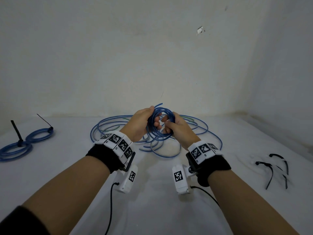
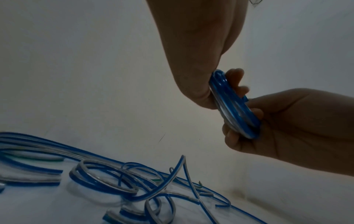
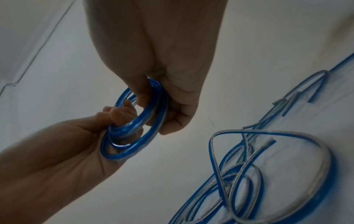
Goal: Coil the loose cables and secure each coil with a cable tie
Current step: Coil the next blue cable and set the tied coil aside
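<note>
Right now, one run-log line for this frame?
phase: coiling | left hand: grips blue coil | right hand: grips same coil | tied coils: two, far left | spare ties: right, untouched | loose cables: on table

A white table [image 1: 152, 192] carries loose blue cables [image 1: 108, 124] sprawled directly beneath the raised hands. Two tied blue coils [image 1: 27, 141] lie far off the left hand's side, and black cable ties [image 1: 274, 168] lie off the right hand's side.

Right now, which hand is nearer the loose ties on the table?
Right. The right hand grips the coil on the side toward the loose ties; the left hand grips its far side.
</note>
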Demonstrator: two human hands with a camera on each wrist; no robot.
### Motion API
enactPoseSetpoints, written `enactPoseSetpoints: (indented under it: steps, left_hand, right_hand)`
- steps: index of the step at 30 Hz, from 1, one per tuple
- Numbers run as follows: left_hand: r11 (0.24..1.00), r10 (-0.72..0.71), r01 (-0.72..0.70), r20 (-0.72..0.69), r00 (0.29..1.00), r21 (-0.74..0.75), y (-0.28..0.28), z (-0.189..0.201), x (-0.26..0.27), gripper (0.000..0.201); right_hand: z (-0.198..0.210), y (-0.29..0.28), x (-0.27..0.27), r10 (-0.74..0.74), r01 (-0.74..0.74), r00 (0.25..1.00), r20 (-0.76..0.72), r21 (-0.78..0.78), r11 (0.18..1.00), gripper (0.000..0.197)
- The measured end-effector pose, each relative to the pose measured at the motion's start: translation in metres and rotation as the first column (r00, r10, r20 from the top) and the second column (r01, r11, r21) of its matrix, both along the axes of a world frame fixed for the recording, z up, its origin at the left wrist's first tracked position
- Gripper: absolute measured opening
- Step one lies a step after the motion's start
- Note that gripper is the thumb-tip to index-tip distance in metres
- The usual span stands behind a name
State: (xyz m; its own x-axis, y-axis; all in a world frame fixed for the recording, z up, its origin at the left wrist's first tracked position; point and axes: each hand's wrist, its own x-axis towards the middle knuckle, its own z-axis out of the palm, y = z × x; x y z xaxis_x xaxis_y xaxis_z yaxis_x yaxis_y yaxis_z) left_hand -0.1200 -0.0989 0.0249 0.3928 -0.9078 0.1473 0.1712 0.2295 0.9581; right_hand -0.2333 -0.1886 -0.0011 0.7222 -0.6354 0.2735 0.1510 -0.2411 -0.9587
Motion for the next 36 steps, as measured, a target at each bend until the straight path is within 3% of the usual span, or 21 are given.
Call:
enactPoseSetpoints:
  steps: [7,11,18,24,27,30,32,36]
  left_hand:
    - [0.990,-0.054,0.041,0.093,0.994,0.134,0.000,0.008,-0.005,0.041]
    - [0.974,-0.116,0.098,0.080,0.990,0.204,-0.001,0.009,-0.009,0.045]
    - [0.964,-0.110,0.071,0.142,0.984,0.256,-0.007,0.012,-0.021,0.040]
    - [0.940,-0.178,0.146,0.080,0.981,0.309,-0.011,0.011,-0.030,0.040]
    - [0.940,-0.199,0.145,0.150,0.969,0.310,-0.018,0.009,-0.039,0.040]
    - [0.957,-0.156,0.098,0.201,0.967,0.274,-0.028,0.005,-0.056,0.039]
    - [0.963,-0.132,0.083,0.182,0.974,0.255,-0.038,0.004,-0.068,0.040]
    - [0.936,-0.232,0.183,0.136,0.963,0.302,-0.055,0.005,-0.094,0.038]
  right_hand:
    - [0.004,-0.003,-0.009,-0.046,0.012,0.990,-0.135,-0.241,0.971,0.018]
    - [0.008,-0.007,-0.016,-0.051,-0.008,0.982,-0.184,-0.304,0.953,0.018]
    - [0.007,-0.007,-0.028,-0.068,0.041,0.987,-0.149,-0.179,0.983,0.034]
    - [0.011,-0.009,-0.044,-0.065,0.033,0.979,-0.195,-0.163,0.986,0.041]
    - [0.014,-0.011,-0.055,-0.013,0.009,0.995,-0.097,-0.040,0.999,0.045]
    - [0.017,-0.012,-0.069,-0.012,0.013,1.000,-0.027,0.041,0.999,0.028]
    - [0.016,-0.016,-0.078,-0.085,0.084,0.996,-0.018,-0.026,0.996,0.014]
    - [0.015,-0.026,-0.106,-0.218,0.219,0.976,0.020,-0.103,0.970,0.010]
